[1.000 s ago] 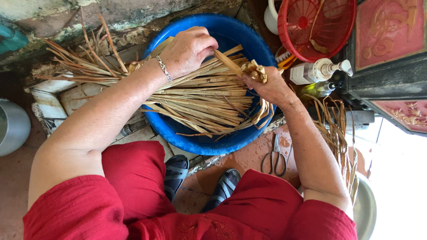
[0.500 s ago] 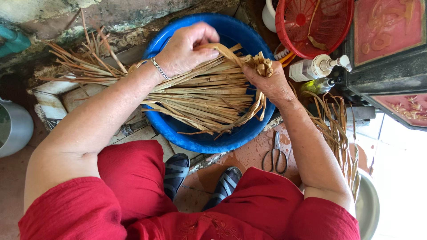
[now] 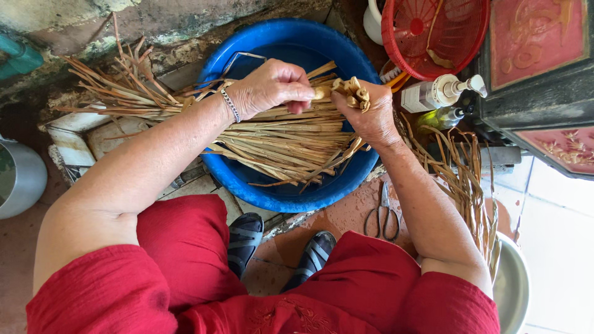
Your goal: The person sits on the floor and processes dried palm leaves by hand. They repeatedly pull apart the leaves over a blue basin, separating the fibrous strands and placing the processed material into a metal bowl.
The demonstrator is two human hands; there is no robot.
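A bundle of dried leaf strips (image 3: pixel 272 133) lies across a blue basin (image 3: pixel 291 192), its long axis running from 9 o'clock to 3 o'clock. The loose, frayed ends fan out past the basin rim at 9 o'clock; the gathered ends point to 3 o'clock, where both hands meet.

The right hand (image 3: pixel 371 117) is closed around the gathered ends, which stick up as a small cluster of tips above its fingers. The left hand (image 3: pixel 269 89), a bracelet (image 3: pixel 231 105) on its wrist, is curled over the bundle, thumb and forefinger pinched on one strip just beside the right hand. The step in hand seems to be sorting or drawing out a single strip; the next move likely calls for a steady right grip while the left pulls along the axis.

At 5 o'clock from the basin, scissors (image 3: pixel 385 216) lie on the floor. More strips (image 3: pixel 470 185) hang at 4 o'clock. A red basket (image 3: pixel 433 31) sits at 1 o'clock, pump bottles (image 3: pixel 436 96) just below it
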